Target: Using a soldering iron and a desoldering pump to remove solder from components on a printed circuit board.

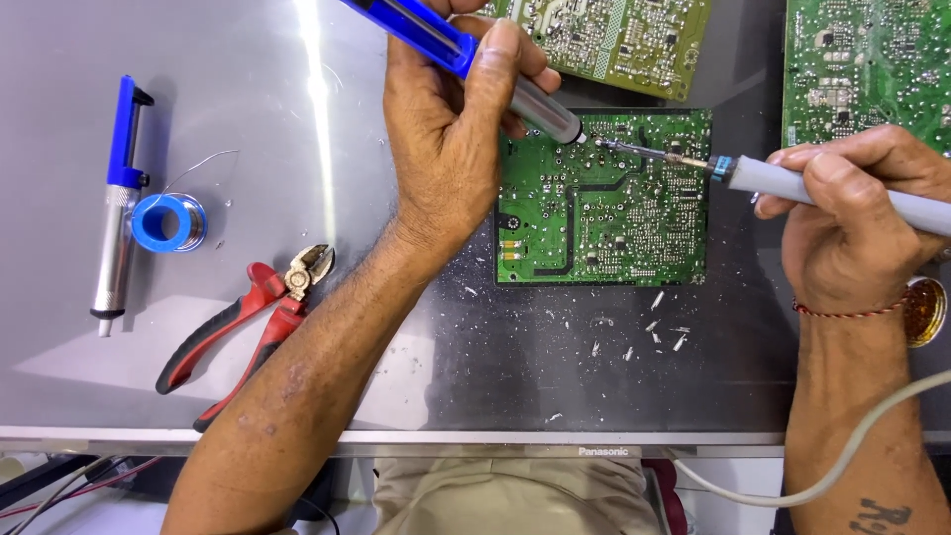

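A green circuit board (604, 223) lies solder side up on the grey work surface. My left hand (446, 129) grips a blue and silver desoldering pump (466, 59), its tip resting on the board's upper edge. My right hand (857, 213) holds a grey soldering iron (792, 183) whose metal tip (634, 151) touches the board right beside the pump's nozzle. A red thread is tied round my right wrist.
A second desoldering pump (117, 208) and a blue solder spool (166, 222) lie at the left, with red-handled cutters (253, 322) nearby. Two more green boards (614, 40) (862, 59) sit at the top. A round flux tin (926, 309) is at the right; solder bits litter the surface.
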